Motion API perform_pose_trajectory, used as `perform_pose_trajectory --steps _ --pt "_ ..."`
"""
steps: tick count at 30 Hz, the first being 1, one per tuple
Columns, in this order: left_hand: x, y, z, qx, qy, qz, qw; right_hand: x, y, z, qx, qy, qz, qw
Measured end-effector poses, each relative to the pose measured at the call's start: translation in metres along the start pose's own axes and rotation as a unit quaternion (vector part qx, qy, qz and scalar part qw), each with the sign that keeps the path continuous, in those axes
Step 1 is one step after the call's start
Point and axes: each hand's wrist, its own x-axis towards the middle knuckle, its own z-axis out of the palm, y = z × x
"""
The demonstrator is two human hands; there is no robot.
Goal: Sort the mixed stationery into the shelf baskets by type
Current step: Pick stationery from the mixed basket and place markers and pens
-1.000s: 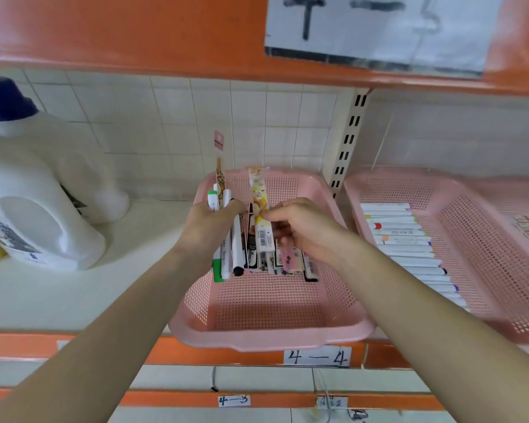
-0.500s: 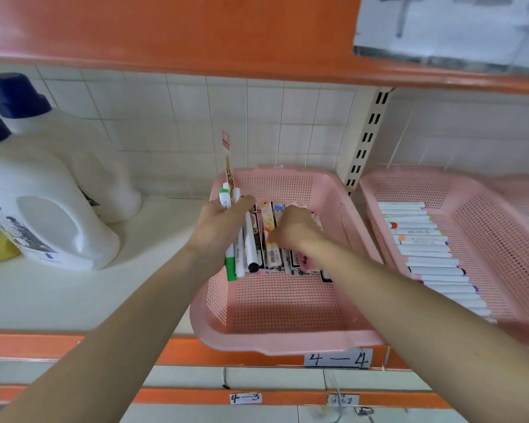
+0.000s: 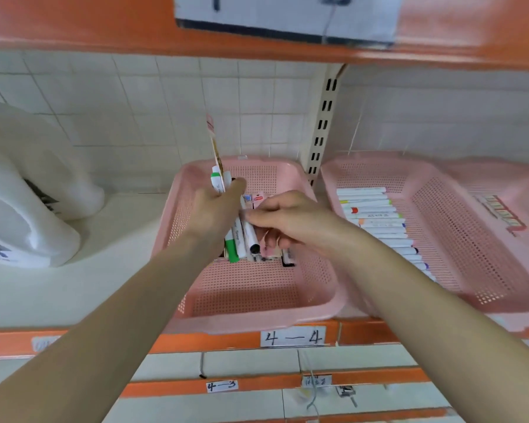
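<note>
Above pink basket (image 3: pixel 258 322), left hand (image 3: pixel 213 212) grip tight round marker bundle (image 3: pixel 233 243), right hand (image 3: pixel 291 221) pinch on white marker (image 3: pixel 251 237).

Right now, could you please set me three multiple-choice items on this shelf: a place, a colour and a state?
1. Where does the row of white markers lie? A in the right basket; B on the floor; C in a drawer.
2. What colour is the middle basket? A blue; B pink; C grey.
3. What is the left hand doing? A lying flat; B hanging empty; C gripping a bundle of markers.
Key: A, they line its left side; B, its mesh is pink; C, the hand is closed round them.
</note>
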Motion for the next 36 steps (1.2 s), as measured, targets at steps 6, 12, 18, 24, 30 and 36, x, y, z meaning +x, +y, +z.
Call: perform_pose_trajectory --steps 6,12,18,24,30,36 --pt "-0.031 0.009 0.067 0.019 0.000 0.022 1.000 -0.040 0.024 -0.053 -0.049 0.046 -0.018 0.998" --pt "-0.051 0.006 0.114 0.056 -0.010 0.022 0.998 -0.062 0.062 -0.125 -0.168 0.126 -0.063 0.976" --pt "-0.060 0.006 0.137 0.051 -0.063 -0.029 0.996 -0.059 0.100 -0.191 -0.401 0.176 -0.042 0.898" --pt "-0.067 0.004 0.145 -0.014 -0.093 -0.045 0.995 -0.045 0.122 -0.200 -0.501 0.145 -0.005 0.853" --pt "-0.070 0.001 0.141 -0.048 -0.122 -0.076 0.988 -0.035 0.138 -0.193 -0.502 0.157 -0.006 0.850" --pt "-0.069 0.001 0.138 -0.041 -0.094 -0.059 0.993 -0.040 0.114 -0.175 -0.279 0.187 -0.092 0.938"
